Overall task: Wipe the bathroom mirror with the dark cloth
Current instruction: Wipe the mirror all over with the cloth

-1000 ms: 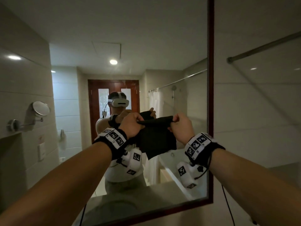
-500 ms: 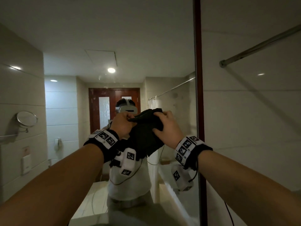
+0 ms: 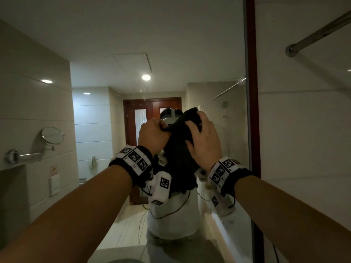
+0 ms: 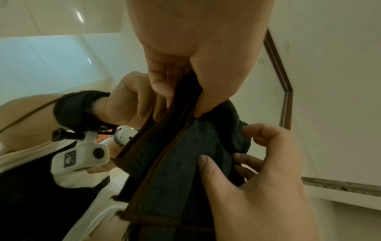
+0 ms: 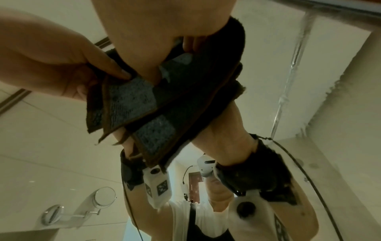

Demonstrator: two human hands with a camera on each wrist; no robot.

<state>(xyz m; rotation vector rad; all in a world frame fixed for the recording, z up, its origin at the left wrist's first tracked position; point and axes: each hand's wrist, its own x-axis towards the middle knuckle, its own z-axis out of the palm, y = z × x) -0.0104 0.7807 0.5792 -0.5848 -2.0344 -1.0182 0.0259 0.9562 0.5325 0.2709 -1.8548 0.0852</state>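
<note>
The dark cloth [image 3: 178, 158] hangs folded between both hands, in front of the bathroom mirror [image 3: 133, 54] and near its dark red frame [image 3: 251, 92]. My left hand [image 3: 161, 128] pinches the cloth's upper left edge. In the left wrist view its thumb and fingers [image 4: 163, 88] clamp the brown-hemmed cloth [image 4: 175, 163]. My right hand [image 3: 195, 126] curls over the top of the cloth, thumb on the near side. From the right wrist, folded layers of the cloth [image 5: 144, 104] show under the palm. I cannot tell whether the cloth touches the glass.
The mirror reflects a person in a white top directly behind the hands. A round shaving mirror [image 3: 52, 135] on a metal arm sits at the left wall. A shower rod [image 3: 319, 31] crosses the tiled wall right of the frame.
The cloth was held stretched flat between both hands; now it is folded and bunched. Both hands have come together and risen, and the right hand has moved over the cloth's top.
</note>
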